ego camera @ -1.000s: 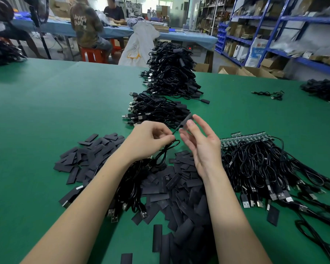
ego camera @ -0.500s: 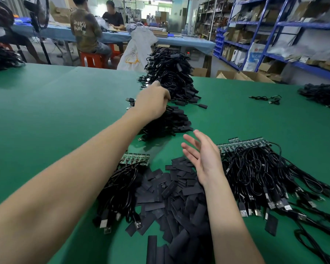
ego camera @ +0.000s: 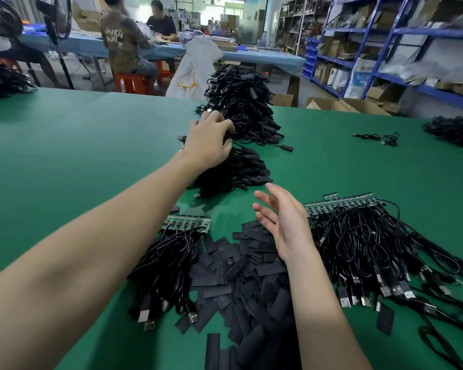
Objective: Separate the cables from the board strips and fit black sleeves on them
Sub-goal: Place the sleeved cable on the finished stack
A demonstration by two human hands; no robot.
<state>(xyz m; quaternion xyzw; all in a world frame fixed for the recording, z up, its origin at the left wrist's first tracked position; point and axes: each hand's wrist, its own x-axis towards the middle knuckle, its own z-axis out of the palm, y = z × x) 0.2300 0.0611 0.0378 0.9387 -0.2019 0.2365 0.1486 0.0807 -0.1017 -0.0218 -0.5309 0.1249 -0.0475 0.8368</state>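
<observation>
The left hand (ego camera: 209, 141) is stretched far forward over the green felt-covered bench (ego camera: 64, 161). Its fingers are spread and lie on the pile of finished black cables with sleeves (ego camera: 235, 166), close to the bigger heap of the same black cables (ego camera: 241, 105) behind it. It is not clear if the fingers hold one cable, because the hand covers them. The right hand (ego camera: 286, 222) hangs in the air above the bench with relaxed, nearly straight fingers, and it holds nothing.

Under the right wrist lies the loose heap of flat black sleeves (ego camera: 241, 284), which spreads toward the near edge. Left of this heap is a small bundle of black USB cables (ego camera: 166, 271) that are joined to a short green board strip (ego camera: 187, 222). Right of the heap is a larger bundle of black cables (ego camera: 372, 249), joined to a long green board strip (ego camera: 342, 202). One single black cable (ego camera: 377, 137) lies alone, well apart on the right part of the bench.
</observation>
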